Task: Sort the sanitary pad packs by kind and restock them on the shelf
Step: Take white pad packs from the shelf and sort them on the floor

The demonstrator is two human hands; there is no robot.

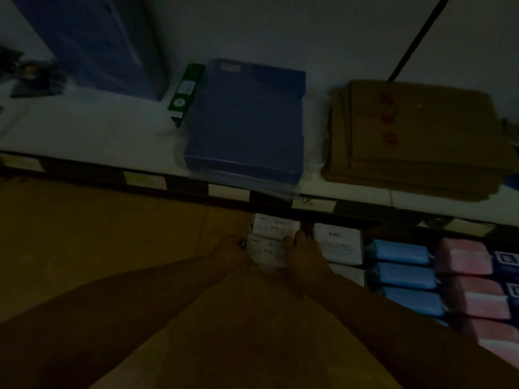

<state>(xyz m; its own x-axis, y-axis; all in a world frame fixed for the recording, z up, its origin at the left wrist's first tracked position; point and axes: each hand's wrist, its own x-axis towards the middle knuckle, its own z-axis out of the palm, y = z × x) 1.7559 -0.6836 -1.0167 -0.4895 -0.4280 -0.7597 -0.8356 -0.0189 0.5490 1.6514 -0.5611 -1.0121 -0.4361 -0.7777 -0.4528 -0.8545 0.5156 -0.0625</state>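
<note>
The white pack (265, 252) sits under the dark shelf edge (92, 175). The left hand (230, 249), at its 9 o'clock, curls round it. The right hand (302, 255), at 3 o'clock, presses it with straight fingers.

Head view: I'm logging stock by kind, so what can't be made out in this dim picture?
Print on the white packs: head view, too dark and blurred to read.
Whether the left hand and right hand grip them: head view, fingers lost in shadow.
Pink packs: head view, row cut off by the right edge.
Shelf-edge labels: head view, too small and blurred.
</note>
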